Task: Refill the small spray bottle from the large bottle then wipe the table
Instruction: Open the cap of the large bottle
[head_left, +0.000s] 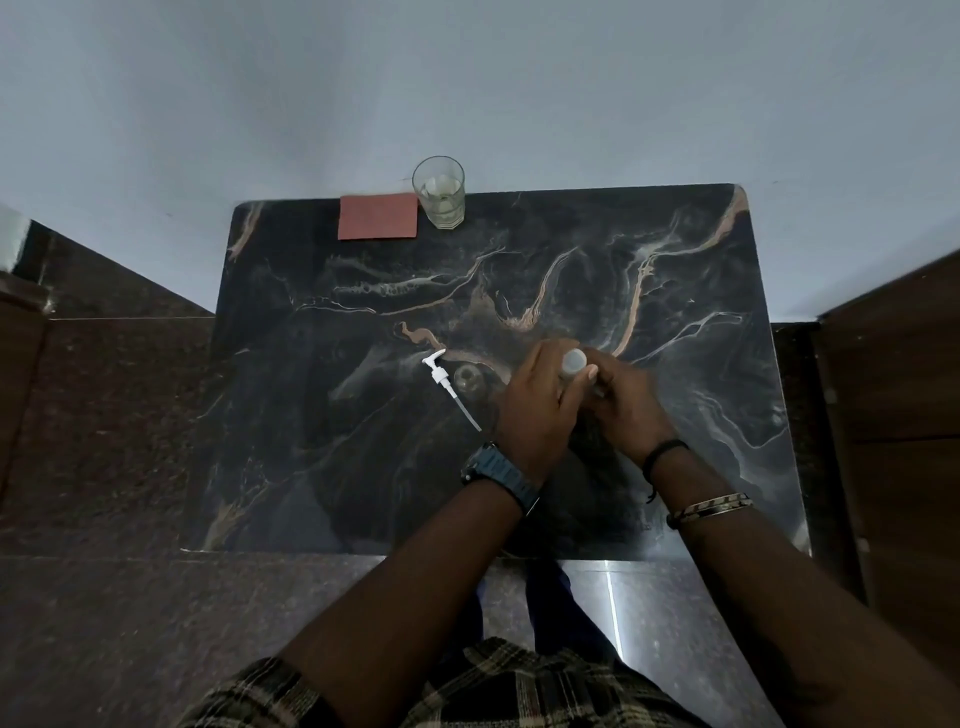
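Both hands met over the middle of the dark marbled counter (701, 415). The left hand (537, 410) wrapped its fingers round the near side of a small bottle (574, 361), whose pale rounded cap stood up between the two hands. The right hand (626, 410) closed on the same bottle from the other side, thumb tip pressed just under the cap, so each grip was curled about the bottle rather than spread. The bottle's body was hidden by the fingers, and whether its base touched the counter could not be told. Just left of the hands a white pump head (441, 375) lay on its side, its thin dip tube running toward the left wrist. Beside the pump stood what seemed to be the open mouth of a clear large bottle (466, 378), seen from straight above and hard to make out against the dark stone. At the far edge of the counter, well apart from the hands, a reddish cloth (377, 216) lay flat, and a glass (439, 192) with some clear liquid stood just to its right. A watch (498, 473) sat on the left wrist and bracelets (709, 508) on the right.
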